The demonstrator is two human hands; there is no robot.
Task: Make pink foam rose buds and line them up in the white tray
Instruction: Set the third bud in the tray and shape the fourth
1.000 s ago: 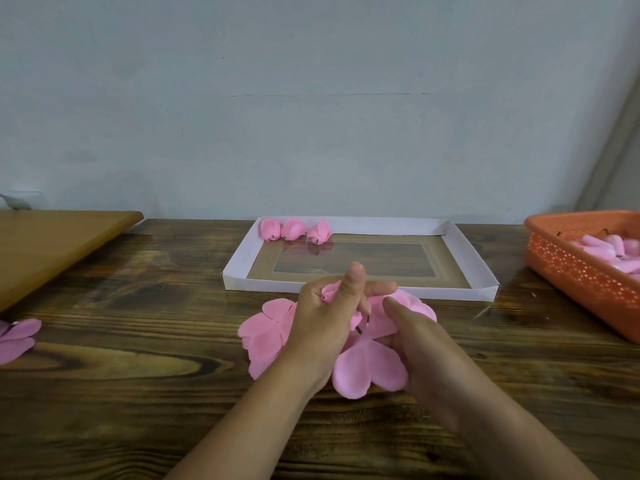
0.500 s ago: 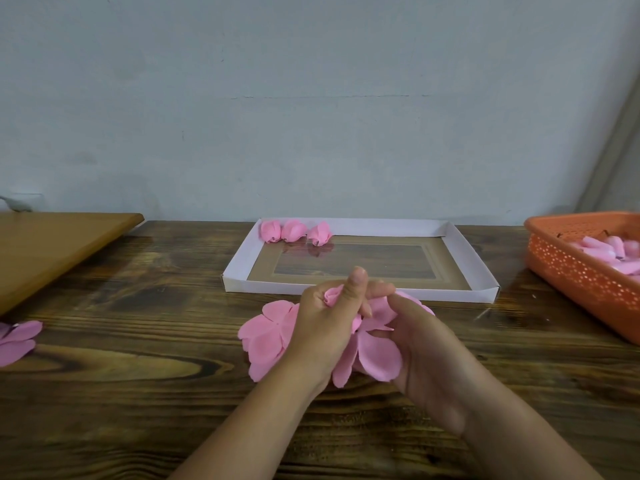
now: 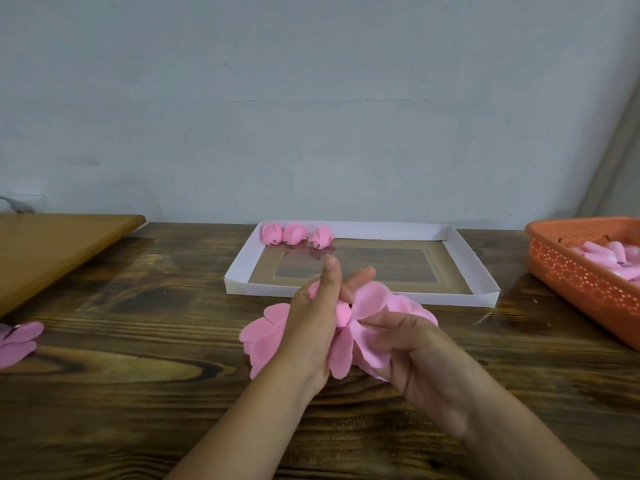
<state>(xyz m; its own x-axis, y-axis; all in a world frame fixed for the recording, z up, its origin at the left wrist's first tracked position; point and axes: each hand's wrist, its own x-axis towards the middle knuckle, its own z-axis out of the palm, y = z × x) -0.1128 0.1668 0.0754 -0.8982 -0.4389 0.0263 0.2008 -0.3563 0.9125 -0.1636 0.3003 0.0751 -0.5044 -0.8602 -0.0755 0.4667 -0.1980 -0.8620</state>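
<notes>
Both hands (image 3: 311,327) grip foam flower (image 3: 367,327); petals splayed.

Foam, paper, plastic and varnished wood

The counter (image 3: 138,393) is dark, glossy grained wood. The tray (image 3: 239,271) has matt white paper walls; the petals (image 3: 263,334) are soft matt foam; the orange basket (image 3: 575,282) is perforated plastic.

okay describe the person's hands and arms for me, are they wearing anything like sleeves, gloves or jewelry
Both forearms are bare as far as the picture shows them, with no sleeve edge in view. The left hand and the right hand wear no gloves, and no rings, watch or bracelet show. The left thumbnail looks short and unpainted.
</notes>
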